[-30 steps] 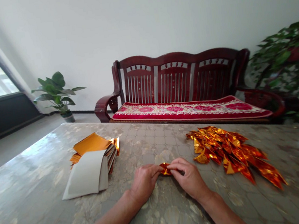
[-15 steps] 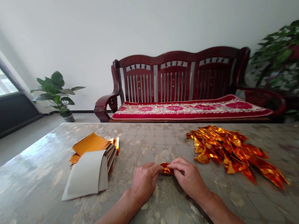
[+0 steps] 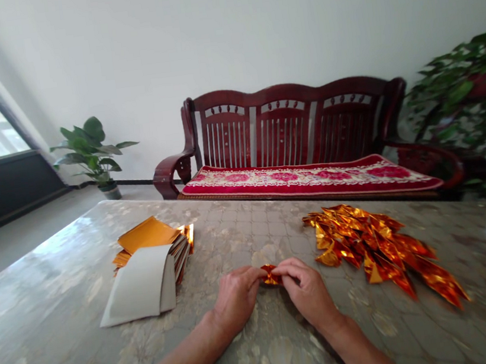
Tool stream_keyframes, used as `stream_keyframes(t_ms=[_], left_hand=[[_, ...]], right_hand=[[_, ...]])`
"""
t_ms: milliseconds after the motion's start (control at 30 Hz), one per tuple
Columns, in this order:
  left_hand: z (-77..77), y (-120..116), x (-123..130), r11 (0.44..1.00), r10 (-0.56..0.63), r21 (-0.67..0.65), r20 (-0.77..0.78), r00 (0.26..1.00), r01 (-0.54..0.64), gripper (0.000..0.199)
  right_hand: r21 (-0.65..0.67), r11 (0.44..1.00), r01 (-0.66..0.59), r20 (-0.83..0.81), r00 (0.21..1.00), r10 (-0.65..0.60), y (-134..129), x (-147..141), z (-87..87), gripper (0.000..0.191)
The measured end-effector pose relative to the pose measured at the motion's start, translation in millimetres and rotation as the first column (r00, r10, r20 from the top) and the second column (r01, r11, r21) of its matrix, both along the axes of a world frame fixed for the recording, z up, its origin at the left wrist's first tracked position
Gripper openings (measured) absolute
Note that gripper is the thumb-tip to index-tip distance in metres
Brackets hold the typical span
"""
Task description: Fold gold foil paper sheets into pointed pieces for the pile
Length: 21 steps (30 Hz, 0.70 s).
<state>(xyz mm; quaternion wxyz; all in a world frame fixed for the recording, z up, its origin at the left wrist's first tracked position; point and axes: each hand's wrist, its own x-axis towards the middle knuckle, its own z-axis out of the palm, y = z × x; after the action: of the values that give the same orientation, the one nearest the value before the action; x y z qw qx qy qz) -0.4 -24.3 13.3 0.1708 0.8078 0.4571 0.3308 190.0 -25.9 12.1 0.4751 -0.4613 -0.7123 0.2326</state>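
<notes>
– Holding what just now?

– Pinching a small folded piece of orange foil (image 3: 271,275) from both ends, with the left hand (image 3: 237,299) clamping one tip and the right hand (image 3: 307,290) clamping the other, thumbs and fingertips closing firmly on the foil.

– Working where on the table (image 3: 236,230)?

– Working well in from the far edge, between a stack of sheets (image 3: 140,285) lying nearer the far left corner and a pile of folded foil pieces (image 3: 380,241) lying over towards the right. Touching the tabletop or hovering just above? Not telling clearly from this angle.

– Handling such a piece well by doing what?

– Probably by pressing with the fingertips alone, matching left against right, and leaving the middle bare for checking the creases. Probably risking a tear by tugging outwards; better to be bending slowly and evenly.

– Watching for anything else?

– Watching both tips, mostly hiding under the fingers, for slipping or crushing. Also lining up the two ends before adding pressure, and holding the wrists low over the table for steadiness.
</notes>
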Motion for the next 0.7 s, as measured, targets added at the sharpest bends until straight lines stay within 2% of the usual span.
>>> stream_keyframes(t_ms=[267,700], left_hand=[[0.7,1.9,1.6,0.999,0.007,-0.047,0.12,0.993,-0.001,0.034],[-2.6,4.0,4.4,0.996,0.015,-0.084,0.212,0.977,0.003,0.026]], right_hand=[[-0.035,0.999,-0.003,0.023,1.0,0.003,-0.3,-1.3,-2.0,0.028],[-0.059,0.997,-0.048,0.0,0.999,0.048,-1.7,-3.6,1.2,0.033]])
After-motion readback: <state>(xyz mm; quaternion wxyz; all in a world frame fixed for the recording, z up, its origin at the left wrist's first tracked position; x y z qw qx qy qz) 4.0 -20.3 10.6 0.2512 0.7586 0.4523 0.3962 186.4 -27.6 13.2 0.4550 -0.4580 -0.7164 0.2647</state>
